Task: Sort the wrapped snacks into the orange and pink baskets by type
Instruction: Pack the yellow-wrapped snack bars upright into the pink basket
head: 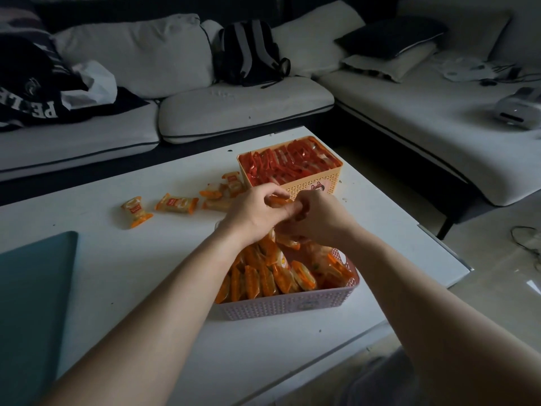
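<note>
Left hand [254,213] and right hand [319,218] fingers [272,189] pinch orange snack [278,201] above pink basket [281,306].

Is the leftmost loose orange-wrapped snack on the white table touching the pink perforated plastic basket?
Apart. The head view shows bare white table between the leftmost orange-wrapped snack and the pink perforated plastic basket.

The white table [146,273] holds an orange basket [310,186], pink basket [281,306], loose snacks [176,203] and teal slab [32,303].
</note>
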Motion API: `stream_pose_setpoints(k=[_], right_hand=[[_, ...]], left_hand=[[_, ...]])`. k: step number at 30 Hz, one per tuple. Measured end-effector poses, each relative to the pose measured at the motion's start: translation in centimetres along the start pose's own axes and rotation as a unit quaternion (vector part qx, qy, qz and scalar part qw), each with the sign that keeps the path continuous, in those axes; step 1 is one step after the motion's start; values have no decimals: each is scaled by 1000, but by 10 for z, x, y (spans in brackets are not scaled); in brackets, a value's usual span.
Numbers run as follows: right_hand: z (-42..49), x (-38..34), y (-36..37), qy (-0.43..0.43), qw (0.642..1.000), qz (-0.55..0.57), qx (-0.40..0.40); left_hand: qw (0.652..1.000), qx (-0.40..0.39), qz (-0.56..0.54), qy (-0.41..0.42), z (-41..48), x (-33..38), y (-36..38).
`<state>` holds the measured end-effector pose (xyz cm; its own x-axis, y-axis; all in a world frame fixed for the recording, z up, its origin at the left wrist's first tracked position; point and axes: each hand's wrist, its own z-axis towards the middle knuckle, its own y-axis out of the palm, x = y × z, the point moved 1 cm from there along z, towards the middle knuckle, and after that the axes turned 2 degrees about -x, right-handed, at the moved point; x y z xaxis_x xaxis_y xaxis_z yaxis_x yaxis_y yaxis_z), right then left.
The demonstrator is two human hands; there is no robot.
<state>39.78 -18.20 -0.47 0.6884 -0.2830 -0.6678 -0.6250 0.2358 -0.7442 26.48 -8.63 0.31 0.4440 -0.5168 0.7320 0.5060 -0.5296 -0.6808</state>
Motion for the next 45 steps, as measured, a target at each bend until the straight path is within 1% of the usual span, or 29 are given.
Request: stream_pose_setpoints(k=[2, 3, 5, 7, 10, 11, 14, 16, 19, 21, 24, 26, 27, 29, 32, 34, 36, 37, 38, 41, 43, 45], right_hand=[[1, 0, -3, -11, 1000, -2, -27], [2, 2, -6, -17, 999, -7, -26], [4, 9, -12, -19, 999, -31, 13], [5, 14, -10, -15, 997, -72, 36], [4, 11, 8, -13, 986, -163, -13], [5, 9, 14, -13, 981, -195, -18], [9, 10, 20, -12, 967, -253, 15], [11, 13, 16, 9, 967, -254, 27], [13, 16, 5, 38, 974, -213, 73], [13, 16, 1, 45, 975, -189, 108], [9, 14, 6, 58, 973, -189, 119], [9, 13, 13, 70, 975, -184, 107], [11, 13, 17, 76, 976, -182, 94], [14, 13, 22, 78, 982, -164, 58], [17, 16, 11, 54, 990, -132, -6], [15, 20, -3, 48, 993, -110, 2], [11, 26, -18, 61, 993, -94, 42], [9, 28, -23, 60, 992, -102, 51], [6, 29, -25, 50, 990, -123, 43], [-4, 25, -21, -4, 977, -212, -30], [-7, 23, -14, -5, 959, -274, -66], [-6, 22, -9, 5, 940, -330, -83]], left_hand=[[1000, -3, 13, -17, 1, -1, 0], [1000, -9, 19, -20, 1, -3, -2], [999, -18, 35, -15, 0, -4, -8], [998, -12, 62, -9, -1, -4, -14], [995, -16, 96, 2, -2, -5, -15], [994, -20, 109, 3, -2, -5, -14], [991, -25, 133, 1, -3, -6, -12], [990, -19, 136, 3, -2, -8, -10], [989, 1, 147, 17, -1, -9, 0], [981, 14, 191, 25, -2, -11, 10], [967, 12, 253, 35, -4, -13, 27], [959, 11, 282, 35, -5, -17, 34], [960, 14, 277, 29, -6, -18, 34], [972, 10, 235, 20, -6, -20, 29], [968, 13, 242, 71, -8, -18, 20], [963, -14, 261, 73, -8, -17, 20], [952, -23, 298, 65, -8, -17, 24], [948, -18, 312, 62, -8, -16, 26], [946, -12, 319, 57, -8, -15, 27], [949, 0, 309, 54, -8, -16, 28], [955, 1, 292, 59, -9, -16, 27], [959, 1, 277, 59, -10, -18, 24]])
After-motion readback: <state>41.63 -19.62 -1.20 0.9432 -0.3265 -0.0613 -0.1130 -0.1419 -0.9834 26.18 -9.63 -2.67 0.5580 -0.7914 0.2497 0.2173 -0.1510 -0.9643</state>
